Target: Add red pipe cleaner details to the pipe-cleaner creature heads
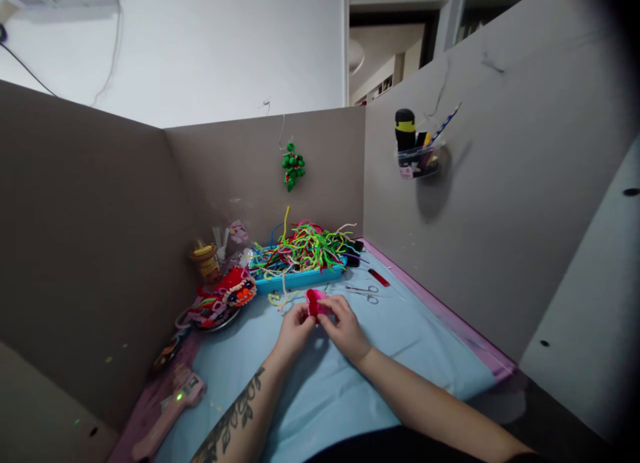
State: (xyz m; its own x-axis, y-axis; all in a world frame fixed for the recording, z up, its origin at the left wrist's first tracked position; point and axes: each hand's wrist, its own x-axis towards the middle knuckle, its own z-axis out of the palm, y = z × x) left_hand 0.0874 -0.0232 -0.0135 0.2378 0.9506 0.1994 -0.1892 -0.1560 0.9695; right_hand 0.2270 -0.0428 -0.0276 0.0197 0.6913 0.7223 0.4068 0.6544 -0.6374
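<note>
Both hands meet over the middle of the blue cloth, pinching a small red and pink fuzzy piece (313, 303) that looks made of pipe cleaners. My left hand (295, 326) grips its left side between thumb and fingers. On its right side, my right hand (342, 322) closes thumb and fingers on the pink part. Just behind them stands a blue tray (300, 278) heaped with pipe cleaners (313, 246) in many colours. A few loose pale yellow pipe cleaners (277, 298) lie left of the piece. Scissors (370, 294) rest to the right of my right hand.
A red comb-like strip (379, 277) lies beyond the scissors. At left are a dish (220, 322) of colourful fuzzy crafts, a brown cup (205, 262) and a pink glue gun (175, 410). Grey partitions surround the table; a green ornament (293, 166) and a tool holder (419, 163) hang there.
</note>
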